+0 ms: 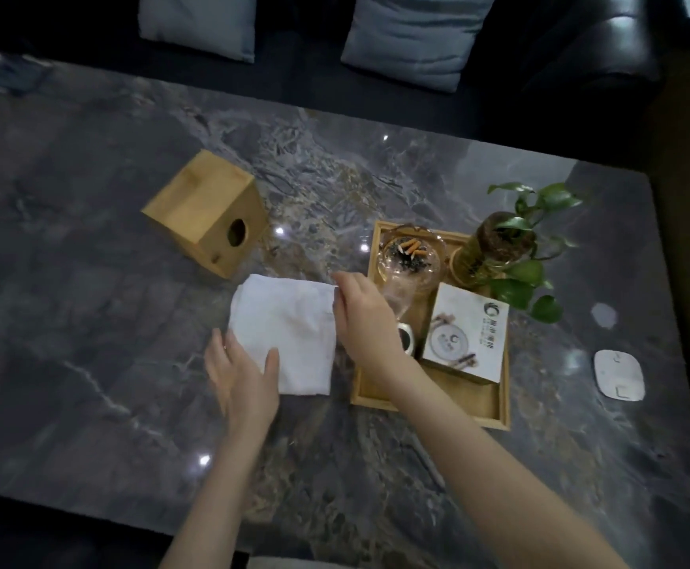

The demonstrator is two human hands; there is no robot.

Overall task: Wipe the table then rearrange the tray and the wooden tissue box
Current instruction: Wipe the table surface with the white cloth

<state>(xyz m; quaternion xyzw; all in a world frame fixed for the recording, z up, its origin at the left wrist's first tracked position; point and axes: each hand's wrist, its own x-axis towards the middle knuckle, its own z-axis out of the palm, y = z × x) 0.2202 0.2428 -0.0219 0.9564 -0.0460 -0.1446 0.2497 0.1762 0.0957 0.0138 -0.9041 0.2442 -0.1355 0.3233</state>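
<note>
Your left hand (241, 373) lies flat on the cloth's (285, 334) near corner; right hand (361, 318) pinches its far corner beside the tray (495, 408).

The counter (88, 281) is dark grey veined stone, polished and glossy, with small bright glints of light. Under the right hand's (365, 318) pinching grip lies a white cloth (285, 330), soft, matt and faintly creased. Beyond that grip stands the wooden tissue box (199, 211), pale smooth wood with a dull sheen. Beside the grip, the tray (429, 404) is the same light wood, carrying a clear glass ashtray (411, 256) and a glossy printed paper box (464, 334).
</note>
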